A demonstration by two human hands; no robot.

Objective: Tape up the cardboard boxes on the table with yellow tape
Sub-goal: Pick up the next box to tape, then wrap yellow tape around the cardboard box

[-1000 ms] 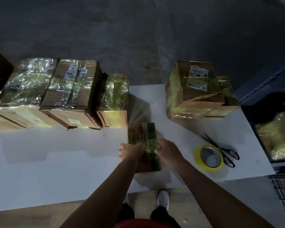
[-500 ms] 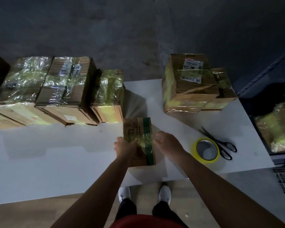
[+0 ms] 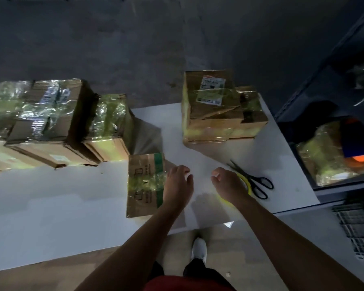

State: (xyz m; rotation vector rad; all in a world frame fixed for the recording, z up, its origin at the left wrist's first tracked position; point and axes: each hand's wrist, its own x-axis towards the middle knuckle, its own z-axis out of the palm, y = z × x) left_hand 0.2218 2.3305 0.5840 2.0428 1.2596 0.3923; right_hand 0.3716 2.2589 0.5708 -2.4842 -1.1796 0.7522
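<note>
- Your left hand (image 3: 177, 186) lies over the 3 o'clock edge of the small cardboard box (image 3: 144, 185). Its fingers are relaxed and slightly spread, pinching nothing, and it is probably steadying the box.
- The box sits mid-table (image 3: 51, 206), with yellow tape banded across its top.
- Your right hand (image 3: 229, 183) hangs loosely curled above the yellow tape roll (image 3: 245, 182) with nothing in its grip, likely going for the roll.
- The scissors (image 3: 254, 181) lie at the roll's 3 o'clock, handy for cutting.
- Taped boxes (image 3: 51, 118) stand at 10 o'clock.

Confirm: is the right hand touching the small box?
Apart: head view shows bare table and the left hand between the right hand and the small box.
</note>
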